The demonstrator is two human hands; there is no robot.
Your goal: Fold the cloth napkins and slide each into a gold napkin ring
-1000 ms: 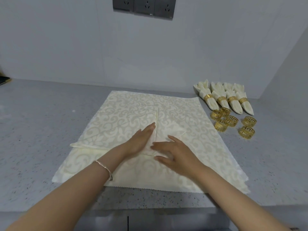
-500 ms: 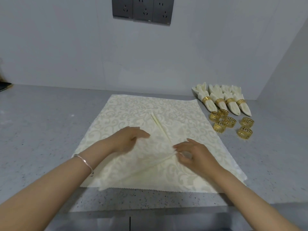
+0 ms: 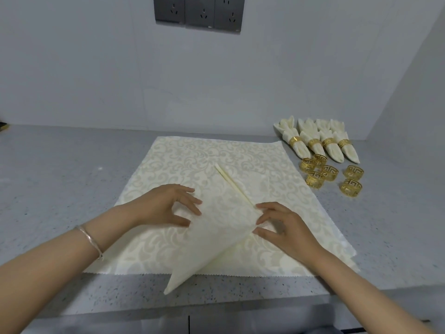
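Cream damask cloth napkin (image 3: 224, 227), half-folded, is lying on the flat cream napkin stack (image 3: 168, 153), right hand (image 3: 286, 230) pinching its corner, left hand (image 3: 166, 206) showing unclear grip. Likely next: narrowing it for a gold fretwork ring (image 3: 353, 172).

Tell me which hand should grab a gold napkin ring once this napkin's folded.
Right, most likely. The right hand lies on the same side as the six loose gold napkin rings; the left hand is across the folded napkin from them.
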